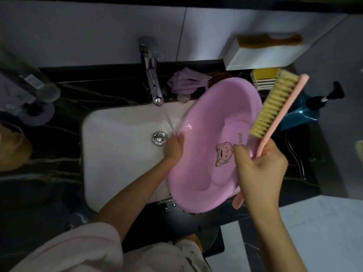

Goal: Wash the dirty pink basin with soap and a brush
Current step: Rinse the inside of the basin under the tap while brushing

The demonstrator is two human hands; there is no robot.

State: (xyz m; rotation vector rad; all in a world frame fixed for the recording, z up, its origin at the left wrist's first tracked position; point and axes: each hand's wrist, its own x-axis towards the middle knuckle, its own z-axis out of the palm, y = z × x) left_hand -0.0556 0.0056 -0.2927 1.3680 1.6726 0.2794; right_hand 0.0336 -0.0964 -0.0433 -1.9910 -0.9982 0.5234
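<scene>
- A white sink [110,138] sat in a dark counter, with its drain near the middle.
- A chrome faucet [152,83] ran water [170,122] down onto the basin's left rim.
- The left hand [173,148] gripped that rim, fingers curled over the edge under the stream.
- The pink basin [208,124] was tilted over the sink's right side, with its inside facing up.
- The right hand [259,165] was closed around the handle of the pink brush [275,105], whose bristles faced the basin.
- A blue pump bottle [302,110] stood behind the brush.

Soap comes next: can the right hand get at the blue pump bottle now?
Probably yes: the pump bottle stands just beyond the brush with nothing between, but the right hand grips it.
</scene>
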